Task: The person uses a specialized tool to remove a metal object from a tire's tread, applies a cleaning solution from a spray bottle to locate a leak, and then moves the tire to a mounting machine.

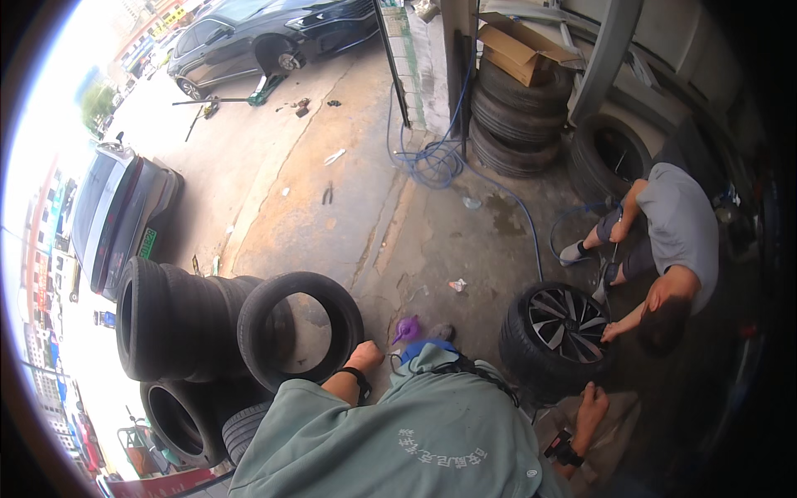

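Note:
My left hand (365,357), with a black band on the wrist, is curled closed beside a tyre (264,310) standing on edge; nothing shows in the fingers. A purple can-like thing with a spout (407,329) lies on the floor just beyond it. My right hand (591,406), with a black watch at the wrist, has its fingers curled in and shows nothing in them. It is just short of a wheel (564,325) with a black and silver spoked rim, lying on its side. Another person (681,224) in a grey shirt bends over that wheel, one hand (613,330) on its rim.
Tyres (178,319) are stacked at the left. More tyres (519,116) with an open cardboard box (519,50) on top stand at the back. A blue hose (436,166) lies coiled on the floor. Outside are a dark car (241,46) by a green jack (264,90), and a grey car (116,216).

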